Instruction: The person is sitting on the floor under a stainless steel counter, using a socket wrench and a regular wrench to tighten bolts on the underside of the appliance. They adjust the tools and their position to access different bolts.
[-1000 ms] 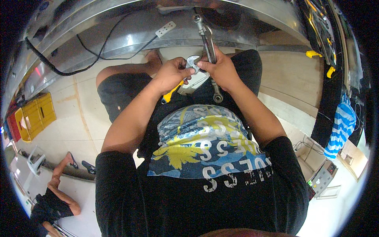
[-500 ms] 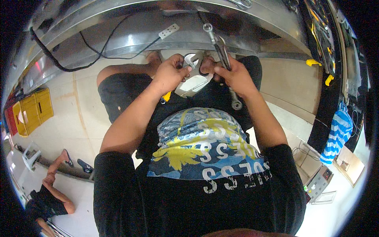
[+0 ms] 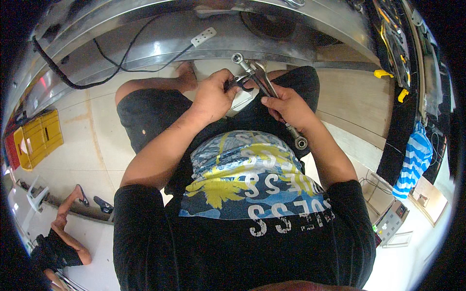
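My right hand [image 3: 290,107] is closed round several metal wrenches [image 3: 264,86] bundled together. Their ring ends stick out beyond the fingers, up to the left and down to the right. My left hand [image 3: 216,94] is closed at the upper end of the bundle, pinching a dark wrench [image 3: 246,80] whose open jaw shows beside the others. Most of that wrench is hidden by the fingers. Below the hands, between my legs, lies a flat white piece [image 3: 241,101], partly covered.
A metal counter [image 3: 160,43] curves along the front, with a white power strip [image 3: 204,37] and black cables on it. Tools with yellow parts [image 3: 383,74] line the right side. A yellow crate [image 3: 39,138] stands at left. Another person [image 3: 60,242] sits at the lower left.
The wrench bundle has tilted to the left, and its upper end now meets the wrench in my left hand. My left hand has moved slightly right, covering more of the white piece.
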Tool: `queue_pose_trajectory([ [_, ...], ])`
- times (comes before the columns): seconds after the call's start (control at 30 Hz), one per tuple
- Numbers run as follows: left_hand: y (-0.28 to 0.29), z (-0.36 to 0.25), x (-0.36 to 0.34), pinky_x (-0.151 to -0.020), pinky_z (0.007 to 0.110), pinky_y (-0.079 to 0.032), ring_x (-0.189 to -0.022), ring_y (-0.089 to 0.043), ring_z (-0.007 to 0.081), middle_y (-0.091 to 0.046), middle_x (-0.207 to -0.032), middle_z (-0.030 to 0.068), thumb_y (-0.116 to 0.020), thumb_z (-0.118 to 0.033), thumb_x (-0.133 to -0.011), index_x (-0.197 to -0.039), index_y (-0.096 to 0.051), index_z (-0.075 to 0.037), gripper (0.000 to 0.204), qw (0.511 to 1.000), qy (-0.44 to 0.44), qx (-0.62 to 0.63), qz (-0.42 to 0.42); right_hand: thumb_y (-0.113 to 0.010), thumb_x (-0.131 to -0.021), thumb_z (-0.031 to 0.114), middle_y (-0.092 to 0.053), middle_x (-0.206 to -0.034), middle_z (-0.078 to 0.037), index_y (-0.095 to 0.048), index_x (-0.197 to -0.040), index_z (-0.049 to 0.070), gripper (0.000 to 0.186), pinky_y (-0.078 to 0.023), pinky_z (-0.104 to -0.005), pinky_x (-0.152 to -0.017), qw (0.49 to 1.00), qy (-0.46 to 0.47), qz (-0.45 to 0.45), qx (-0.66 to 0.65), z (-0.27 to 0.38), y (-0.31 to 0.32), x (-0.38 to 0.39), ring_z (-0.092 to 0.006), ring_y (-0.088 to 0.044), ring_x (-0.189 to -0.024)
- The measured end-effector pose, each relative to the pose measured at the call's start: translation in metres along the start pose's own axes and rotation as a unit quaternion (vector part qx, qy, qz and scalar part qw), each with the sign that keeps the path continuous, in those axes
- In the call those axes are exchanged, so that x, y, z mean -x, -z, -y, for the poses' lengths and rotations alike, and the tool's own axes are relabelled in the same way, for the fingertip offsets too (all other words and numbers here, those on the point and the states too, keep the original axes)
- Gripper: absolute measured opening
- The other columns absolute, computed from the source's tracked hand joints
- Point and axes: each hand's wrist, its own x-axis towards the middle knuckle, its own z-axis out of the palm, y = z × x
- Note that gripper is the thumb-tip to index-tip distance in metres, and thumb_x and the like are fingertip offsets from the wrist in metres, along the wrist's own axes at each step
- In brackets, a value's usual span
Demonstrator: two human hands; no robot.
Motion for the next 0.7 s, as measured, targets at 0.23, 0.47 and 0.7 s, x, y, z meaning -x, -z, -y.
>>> queue_pose_trajectory([
  [0.23,-0.003,0.006,0.0,-0.078,0.044,-0.053,-0.089,-0.068,0.0387,-0.069,-0.093,0.0201,-0.075,-0.019,-0.087,-0.102,-0.063,-0.002,0.025,1.0,-0.018,-0.013,-0.014,-0.063,-0.097,0.023,-0.05,-0.061,0.002,-0.06,-0.101,0.007,0.017,-0.035,-0.0271,-0.044,1.0,0.009,0.014,0.022,0.005,0.0,0.001,-0.0088,-0.045,-0.048],
  [0.47,0.0,0.002,0.0,-0.079,0.045,-0.053,-0.09,-0.068,0.0394,-0.069,-0.094,0.0213,-0.076,-0.02,-0.087,-0.1,-0.063,-0.001,0.026,1.0,-0.009,-0.008,-0.012,-0.063,-0.098,0.027,-0.055,-0.06,-0.002,-0.059,-0.089,0.008,0.022,-0.035,-0.029,-0.039,0.988,-0.052,0.021,-0.145,-0.009,0.01,-0.005,-0.0117,-0.047,-0.044],
  [0.7,0.0,0.003,-0.001,-0.078,0.043,-0.053,-0.088,-0.068,0.0375,-0.068,-0.092,0.0201,-0.076,-0.021,-0.087,-0.101,-0.063,-0.002,0.027,1.0,0.011,-0.005,0.006,-0.062,-0.099,0.023,-0.048,-0.058,-0.001,-0.06,-0.124,0.009,0.028,-0.034,-0.0259,-0.038,0.982,-0.085,0.025,-0.169,-0.005,0.007,-0.003,-0.0107,-0.043,-0.042],
])
